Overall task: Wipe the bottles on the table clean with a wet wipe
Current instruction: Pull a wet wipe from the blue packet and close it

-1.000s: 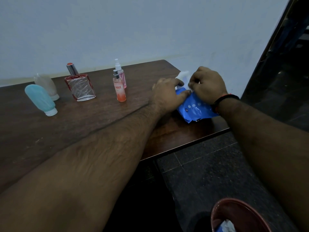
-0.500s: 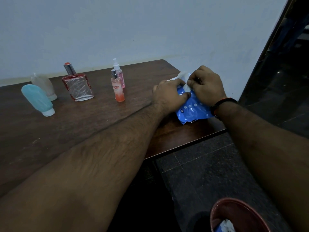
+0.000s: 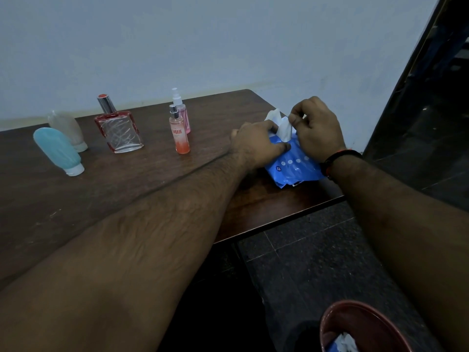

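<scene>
His right hand (image 3: 318, 130) pinches a soft white wipe (image 3: 283, 128) rising from the crinkly blue pack (image 3: 291, 166); left hand (image 3: 256, 143) presses the pack down with curled fingers.

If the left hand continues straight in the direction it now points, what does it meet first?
The left hand points right, across the blue wipe pack. It already rests on the pack; next would probably come the white wipe, then the right hand pinching it. Depth is uncertain.

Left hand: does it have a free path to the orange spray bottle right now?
Probably yes. The tabletop between the left hand and the orange spray bottle is bare, but that hand is holding down the blue wipe pack and must let go first.
</scene>
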Action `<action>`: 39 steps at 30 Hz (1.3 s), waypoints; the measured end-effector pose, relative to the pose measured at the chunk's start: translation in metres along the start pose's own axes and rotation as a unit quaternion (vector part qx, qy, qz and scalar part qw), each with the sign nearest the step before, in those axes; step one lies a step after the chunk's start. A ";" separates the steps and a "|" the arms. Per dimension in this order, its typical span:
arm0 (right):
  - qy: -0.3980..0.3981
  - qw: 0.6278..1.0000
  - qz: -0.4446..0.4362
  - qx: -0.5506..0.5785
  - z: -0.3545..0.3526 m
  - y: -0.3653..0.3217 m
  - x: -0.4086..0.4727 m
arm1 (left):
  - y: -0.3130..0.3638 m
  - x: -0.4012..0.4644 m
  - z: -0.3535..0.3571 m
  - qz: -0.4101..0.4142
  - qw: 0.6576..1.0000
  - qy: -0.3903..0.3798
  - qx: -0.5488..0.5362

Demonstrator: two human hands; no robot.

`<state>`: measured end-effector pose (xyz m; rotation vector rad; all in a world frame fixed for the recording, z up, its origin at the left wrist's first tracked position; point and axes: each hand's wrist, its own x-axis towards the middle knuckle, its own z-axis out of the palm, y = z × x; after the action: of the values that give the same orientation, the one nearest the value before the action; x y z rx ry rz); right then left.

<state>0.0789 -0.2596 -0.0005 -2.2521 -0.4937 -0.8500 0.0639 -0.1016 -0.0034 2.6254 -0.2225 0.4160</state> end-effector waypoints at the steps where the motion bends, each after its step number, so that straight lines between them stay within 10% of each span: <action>1: 0.001 1.000 0.002 0.001 -0.001 0.000 0.001 | 0.000 0.000 0.000 -0.001 1.000 0.001 -0.003; 12: 0.019 0.994 0.064 0.085 -0.003 -0.003 0.003 | 0.000 -0.004 0.002 0.022 0.999 0.005 0.031; 29: 0.042 0.990 0.081 0.112 -0.005 -0.008 0.002 | 0.012 0.002 -0.007 -0.068 0.976 0.071 -0.193; 39: -0.069 0.961 0.152 0.220 -0.005 -0.004 -0.008 | 0.001 0.001 -0.001 -0.094 0.963 0.015 -0.252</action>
<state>0.0688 -0.2615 -0.0010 -1.9111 -0.3449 -0.3822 0.0642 -0.1020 -0.0023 2.1136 -0.0545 0.2877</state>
